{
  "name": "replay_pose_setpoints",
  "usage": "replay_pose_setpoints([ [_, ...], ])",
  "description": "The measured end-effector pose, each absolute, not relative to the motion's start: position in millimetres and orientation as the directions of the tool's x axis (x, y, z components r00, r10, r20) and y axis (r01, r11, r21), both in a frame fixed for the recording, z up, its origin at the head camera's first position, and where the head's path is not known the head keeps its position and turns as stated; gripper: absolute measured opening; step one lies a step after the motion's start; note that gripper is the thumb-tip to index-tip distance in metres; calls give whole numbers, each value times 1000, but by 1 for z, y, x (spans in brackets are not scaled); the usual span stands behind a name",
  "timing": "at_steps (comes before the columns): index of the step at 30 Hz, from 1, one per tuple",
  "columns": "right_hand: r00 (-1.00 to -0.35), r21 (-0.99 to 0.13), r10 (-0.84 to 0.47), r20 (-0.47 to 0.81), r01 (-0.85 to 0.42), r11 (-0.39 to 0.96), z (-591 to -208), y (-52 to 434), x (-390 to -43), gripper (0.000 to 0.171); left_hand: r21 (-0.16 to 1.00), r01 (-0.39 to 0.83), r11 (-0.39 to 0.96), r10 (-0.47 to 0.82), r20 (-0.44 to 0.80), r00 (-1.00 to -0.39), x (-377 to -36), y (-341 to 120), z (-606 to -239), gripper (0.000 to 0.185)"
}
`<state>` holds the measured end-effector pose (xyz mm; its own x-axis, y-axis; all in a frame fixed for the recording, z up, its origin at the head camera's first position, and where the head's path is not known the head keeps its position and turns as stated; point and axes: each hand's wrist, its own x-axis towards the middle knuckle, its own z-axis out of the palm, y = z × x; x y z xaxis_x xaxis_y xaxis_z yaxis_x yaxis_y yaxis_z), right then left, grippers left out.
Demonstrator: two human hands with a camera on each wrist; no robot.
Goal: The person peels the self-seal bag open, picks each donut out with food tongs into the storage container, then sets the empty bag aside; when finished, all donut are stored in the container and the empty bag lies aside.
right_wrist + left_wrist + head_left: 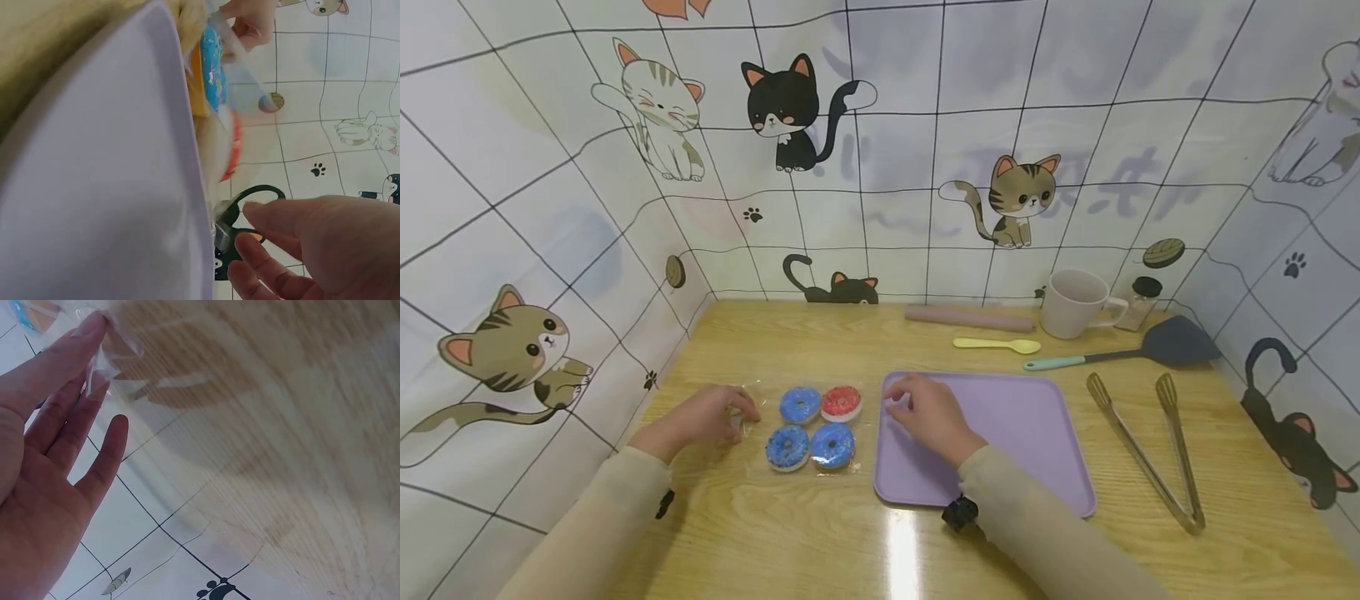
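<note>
Glossy wooden table (glare streak) inside cat-printed tiled walls

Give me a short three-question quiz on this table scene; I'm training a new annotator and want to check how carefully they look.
1. Multiple choice: how many blue doughnuts lie in the clear plastic bag? A) one B) two C) three
2. True or false: the tongs lie on the purple tray.
3. Short answer: what does the left hand pinch?

Key
1. C: three blue, plus one red doughnut.
2. False: the tongs lie on the wooden table, to the right of the tray.
3. The edge of the clear plastic bag; the right hand has its grip on the bag's other side, at the tray's left rim.
</note>
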<state>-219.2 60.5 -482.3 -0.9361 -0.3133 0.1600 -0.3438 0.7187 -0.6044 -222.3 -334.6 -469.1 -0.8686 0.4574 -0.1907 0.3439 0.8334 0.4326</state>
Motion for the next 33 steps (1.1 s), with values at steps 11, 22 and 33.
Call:
replay_pose_setpoints([
  [11,-866,-599,-466,180,-472,647,-475,50,-200,23,437,363,823,455,-125,-881,-217,-332,-460,24],
  [22,-838,-580,-525,151,-505,639,-483,51,-198,32,496,443,747,476,66,-877,-218,-304,-458,27],
  [33,-823,-533,-548,149,-534,657,-488,57,-197,32,533,481,695,505,113,-855,-227,-290,-473,24],
])
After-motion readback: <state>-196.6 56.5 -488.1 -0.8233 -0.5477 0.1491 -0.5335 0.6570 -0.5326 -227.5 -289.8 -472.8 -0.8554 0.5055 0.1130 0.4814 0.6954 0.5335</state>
